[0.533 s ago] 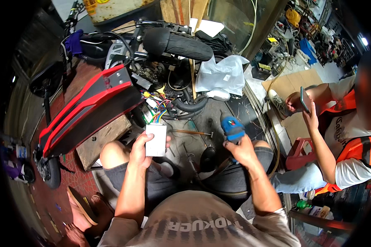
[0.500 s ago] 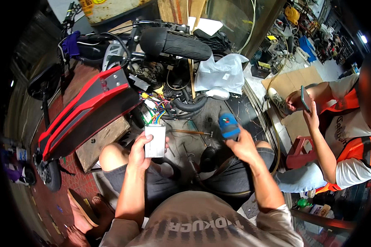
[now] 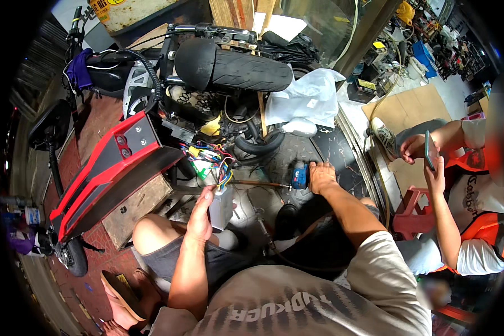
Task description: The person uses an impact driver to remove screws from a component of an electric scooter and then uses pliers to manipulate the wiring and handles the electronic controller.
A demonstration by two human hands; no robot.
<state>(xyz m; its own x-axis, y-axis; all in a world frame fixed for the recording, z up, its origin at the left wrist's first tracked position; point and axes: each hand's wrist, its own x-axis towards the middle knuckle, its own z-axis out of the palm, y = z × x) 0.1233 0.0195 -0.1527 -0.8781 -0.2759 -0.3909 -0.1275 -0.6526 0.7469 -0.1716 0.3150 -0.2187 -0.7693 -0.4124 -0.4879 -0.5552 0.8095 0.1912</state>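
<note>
My left hand [image 3: 199, 215] grips a silver metal box [image 3: 221, 210], now tilted, with a bundle of coloured wires [image 3: 223, 173] rising from its top into the wiring and green-and-white item [image 3: 200, 168] beyond. My right hand [image 3: 322, 178] reaches forward to the floor, fingers curled over the right side of a blue power drill [image 3: 300, 176] lying low, its grip hidden beneath the hand. A long wooden-handled tool [image 3: 257, 182] lies between my hands. A red-and-black scooter deck [image 3: 98, 182] stands to the left of the box, near a wooden crate [image 3: 131, 213].
A scooter wheel [image 3: 246, 70], plastic bag [image 3: 302, 98] and dark hose [image 3: 257, 144] are ahead. A person in an orange vest [image 3: 487, 229] sits at right with a phone [image 3: 429, 148], beside a red stool [image 3: 410, 213] and cardboard [image 3: 411, 103]. Another person's sandalled foot [image 3: 123, 297] is lower left.
My right hand has carried the drill forward and down to the floor. My left hand has shifted slightly right and lower, turning the silver box from face-up to a tilted side.
</note>
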